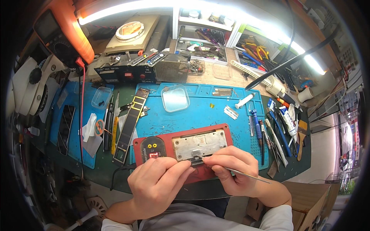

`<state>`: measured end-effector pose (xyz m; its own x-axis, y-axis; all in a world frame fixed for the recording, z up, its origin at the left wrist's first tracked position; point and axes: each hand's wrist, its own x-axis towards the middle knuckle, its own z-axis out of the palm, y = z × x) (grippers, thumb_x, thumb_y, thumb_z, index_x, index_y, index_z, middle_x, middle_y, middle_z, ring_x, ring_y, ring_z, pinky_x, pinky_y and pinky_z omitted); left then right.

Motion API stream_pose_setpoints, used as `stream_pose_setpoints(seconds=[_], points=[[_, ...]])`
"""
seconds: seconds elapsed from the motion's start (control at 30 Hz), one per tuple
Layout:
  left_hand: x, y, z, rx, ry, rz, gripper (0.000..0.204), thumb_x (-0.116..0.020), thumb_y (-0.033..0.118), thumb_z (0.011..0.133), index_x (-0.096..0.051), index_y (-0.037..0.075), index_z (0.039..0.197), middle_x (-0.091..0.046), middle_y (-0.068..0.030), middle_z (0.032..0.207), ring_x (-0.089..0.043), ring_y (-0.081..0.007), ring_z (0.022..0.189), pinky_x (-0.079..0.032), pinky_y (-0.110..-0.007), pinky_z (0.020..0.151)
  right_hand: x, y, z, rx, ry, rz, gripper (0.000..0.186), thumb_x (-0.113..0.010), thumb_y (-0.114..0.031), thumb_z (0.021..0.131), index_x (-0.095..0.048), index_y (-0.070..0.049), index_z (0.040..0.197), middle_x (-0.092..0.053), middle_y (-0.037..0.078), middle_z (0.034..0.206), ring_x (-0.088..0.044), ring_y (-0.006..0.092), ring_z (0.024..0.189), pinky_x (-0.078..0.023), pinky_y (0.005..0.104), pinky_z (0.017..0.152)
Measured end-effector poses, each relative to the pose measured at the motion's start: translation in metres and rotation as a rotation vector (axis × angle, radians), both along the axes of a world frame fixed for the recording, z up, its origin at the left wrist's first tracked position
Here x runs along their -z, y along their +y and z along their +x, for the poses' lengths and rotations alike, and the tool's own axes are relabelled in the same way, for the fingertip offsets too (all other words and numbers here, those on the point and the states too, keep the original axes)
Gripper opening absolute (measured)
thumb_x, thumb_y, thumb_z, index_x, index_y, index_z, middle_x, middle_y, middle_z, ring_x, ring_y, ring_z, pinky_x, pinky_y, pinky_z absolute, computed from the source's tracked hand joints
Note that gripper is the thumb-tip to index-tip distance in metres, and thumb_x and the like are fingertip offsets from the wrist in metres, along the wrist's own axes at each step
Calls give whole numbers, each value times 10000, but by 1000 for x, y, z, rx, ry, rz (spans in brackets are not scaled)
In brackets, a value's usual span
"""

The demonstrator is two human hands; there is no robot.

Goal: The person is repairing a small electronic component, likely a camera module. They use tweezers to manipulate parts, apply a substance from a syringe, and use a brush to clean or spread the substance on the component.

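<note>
A red-framed heating plate (228, 138) lies in front of me, with a bare metal top (185, 143) and a lit control panel (151, 143) at its left. A small grey part (196, 153) sits near the front edge of the metal. My right hand (238, 171) pinches a thin metal tool (248, 175), perhaps tweezers, its tip at the small part. My left hand (156, 186) is closed at the plate's front edge, thumb and fingertips together beside a dark strip (197, 162). Whether it grips that strip is hidden.
A blue work mat (154, 119) carries a clear lidded box (175, 98), a long dark strip with gold bars (131, 125), a syringe (244, 101) and blades (231, 112). Screwdrivers, brushes and tubes crowd the right. A phone (66, 129) lies left; a multimeter (58, 38) stands behind.
</note>
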<state>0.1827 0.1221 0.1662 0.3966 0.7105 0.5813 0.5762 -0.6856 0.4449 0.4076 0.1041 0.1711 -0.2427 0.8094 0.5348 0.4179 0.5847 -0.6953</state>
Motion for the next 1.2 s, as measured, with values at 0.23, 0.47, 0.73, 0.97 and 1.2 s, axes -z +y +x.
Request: stream_pose_setpoints(seconds=[0.23, 0.47, 0.73, 0.97, 1.2], points=[[0, 1, 0, -3, -17, -1, 252, -886, 143, 751, -768, 96, 969, -635, -1, 835, -610, -176, 637, -449, -313, 517, -1, 0, -1, 4, -1, -6, 180, -738, -21, 907, -745, 5, 1085, -713, 132, 880, -697, 256, 705, -544, 330, 588], [-8, -3, 3, -24, -5, -50, 254, -898, 70, 717, -761, 66, 930, -656, -41, 812, -619, -218, 661, -484, -337, 553, -1, -1, 0, 4, -1, -18, 173, -735, -17, 908, -743, 8, 1079, -710, 134, 881, -697, 262, 710, -546, 332, 592], [-7, -3, 3, -9, -5, -44, 254, -896, 70, 723, -757, 66, 935, -658, -42, 817, -621, -221, 670, -482, -338, 556, 0, 0, 0, -4, 1, -7, 183, -737, -12, 906, -738, 7, 1088, -703, 136, 872, -690, 268, 701, -546, 338, 592], [0, 0, 0, -7, 4, 32, 252, -892, 135, 743, -768, 103, 961, -644, -1, 845, -617, -173, 660, -474, -309, 537, 1, -1, -1, -4, 28, 10, 201, -735, -1, 904, -739, 8, 1104, -705, 141, 882, -691, 273, 708, -548, 341, 596], [6, -1, -1, -39, -47, 82, 260, -890, 130, 749, -764, 103, 975, -646, -5, 858, -617, -174, 660, -487, -304, 542, 3, -2, 5, 27, -58, 142, 310, -782, 40, 810, -756, -41, 1108, -710, 101, 963, -669, 244, 739, -554, 325, 632]])
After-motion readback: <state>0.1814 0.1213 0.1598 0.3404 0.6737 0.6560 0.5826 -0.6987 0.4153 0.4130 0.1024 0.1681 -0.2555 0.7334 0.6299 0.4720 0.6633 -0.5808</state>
